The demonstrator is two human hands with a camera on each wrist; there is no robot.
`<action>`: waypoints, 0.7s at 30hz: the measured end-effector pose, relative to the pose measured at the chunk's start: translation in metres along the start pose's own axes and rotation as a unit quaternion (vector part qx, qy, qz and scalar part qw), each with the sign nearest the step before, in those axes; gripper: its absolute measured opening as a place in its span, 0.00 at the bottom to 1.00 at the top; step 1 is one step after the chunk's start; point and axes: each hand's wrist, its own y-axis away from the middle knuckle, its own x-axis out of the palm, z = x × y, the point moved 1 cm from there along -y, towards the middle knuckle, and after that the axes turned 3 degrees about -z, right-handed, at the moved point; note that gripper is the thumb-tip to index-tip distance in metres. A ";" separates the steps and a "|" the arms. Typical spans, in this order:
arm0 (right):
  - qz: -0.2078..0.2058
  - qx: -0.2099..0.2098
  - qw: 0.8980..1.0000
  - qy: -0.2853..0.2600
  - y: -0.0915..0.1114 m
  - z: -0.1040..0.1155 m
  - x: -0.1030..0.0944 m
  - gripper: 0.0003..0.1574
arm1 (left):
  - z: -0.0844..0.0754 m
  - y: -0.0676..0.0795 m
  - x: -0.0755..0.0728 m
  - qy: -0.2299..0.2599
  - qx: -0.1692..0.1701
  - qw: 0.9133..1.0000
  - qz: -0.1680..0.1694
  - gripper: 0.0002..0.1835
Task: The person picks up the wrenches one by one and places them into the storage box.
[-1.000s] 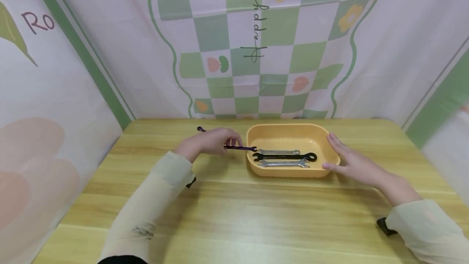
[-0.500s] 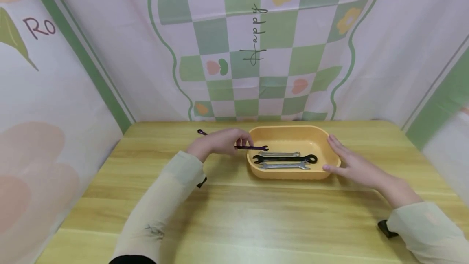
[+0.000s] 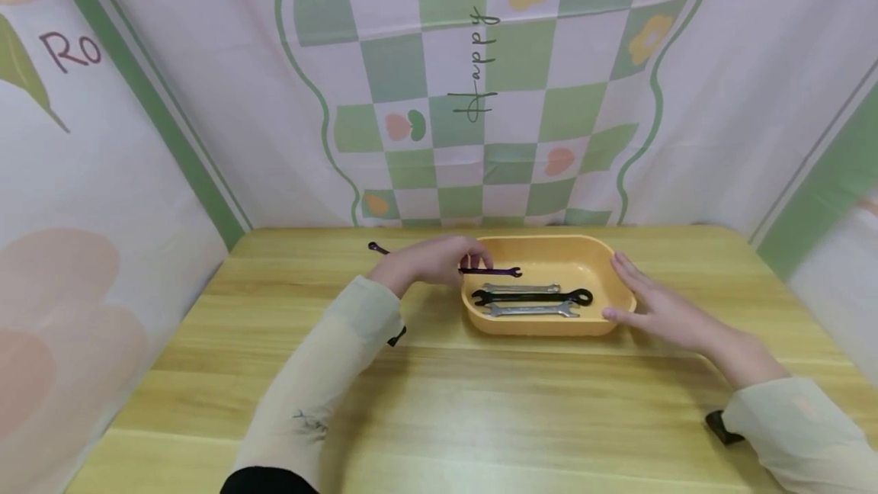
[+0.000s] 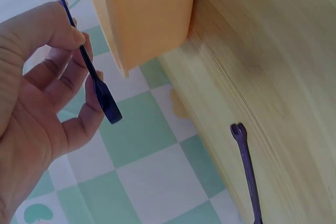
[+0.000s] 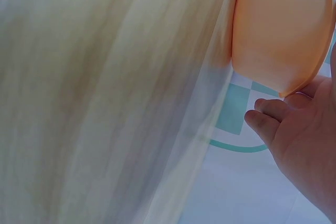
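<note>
My left hand (image 3: 442,259) pinches a slim dark purple wrench (image 3: 497,272) between thumb and fingers, at the left rim of a yellow plastic basin (image 3: 549,327). The wrench's open end reaches over the inside of the basin. In the left wrist view, this wrench (image 4: 86,59) slants beside the basin's wall. Inside the basin lie a thin silver wrench (image 3: 521,288), a black wrench (image 3: 514,297) and a thicker silver wrench (image 3: 528,311), side by side. My right hand (image 3: 665,311) rests on the basin's right end with its fingers and thumb spread apart.
Another purple wrench (image 4: 248,166) lies on the wooden table (image 3: 439,410) behind my left hand, mostly hidden by it in the head view. A patterned cloth (image 3: 453,59) hangs right behind the table's far edge.
My left hand has moved right with the purple wrench, bringing its open end from the basin's left rim to over the inside. My right hand stays on the basin's right end.
</note>
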 end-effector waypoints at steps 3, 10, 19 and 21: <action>-0.002 0.001 1.000 -0.005 0.000 0.000 0.000 0.56 | -0.002 -0.006 0.000 0.008 -0.002 1.000 -0.002 0.26; -0.005 0.002 1.000 -0.018 0.000 0.002 -0.001 0.56 | -0.006 -0.020 0.001 0.022 -0.012 1.000 0.000 0.25; -0.002 0.005 1.000 -0.004 0.000 0.005 -0.002 0.57 | -0.014 -0.031 0.004 0.029 -0.003 1.000 0.011 0.25; -0.002 0.003 1.000 0.000 0.001 0.005 -0.002 0.57 | -0.016 -0.035 0.006 0.026 0.000 1.000 0.011 0.25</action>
